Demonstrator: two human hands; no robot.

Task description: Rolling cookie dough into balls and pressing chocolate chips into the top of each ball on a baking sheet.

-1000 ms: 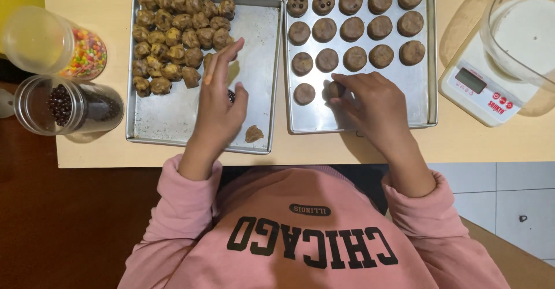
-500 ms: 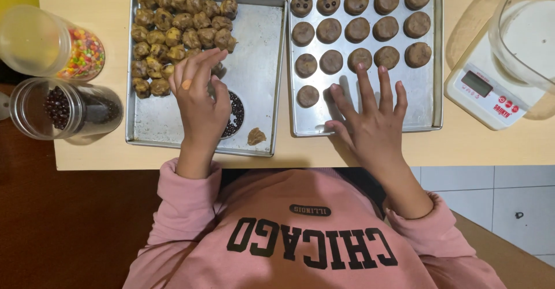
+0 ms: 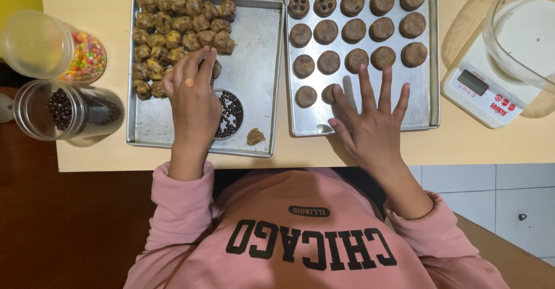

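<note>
From the head camera, looking down, the left hand [image 3: 193,101] reaches over the left tray [image 3: 260,81]. Its fingers are bent down onto the heap of rough dough lumps [image 3: 173,32] at the far left of that tray. I cannot tell if it grips one yet. Just right of this hand sits a small round dish of dark chocolate chips [image 3: 231,114], partly hidden by the hand. A little smear of dough [image 3: 255,136] lies near the tray's near edge.

The right hand [image 3: 370,121] is open and flat, fingers spread, holding nothing. It rests on the near part of the right tray [image 3: 430,92]. Its fingertips are just beside the flat round cookies [image 3: 352,32], which lie in rows. Two at the far left have chips on top.

Two clear jars lie on the left: one with coloured candies [image 3: 84,55], one with dark chips [image 3: 60,108]. A white kitchen scale [image 3: 483,95] stands on the right with a clear bowl [image 3: 523,32] on it.
</note>
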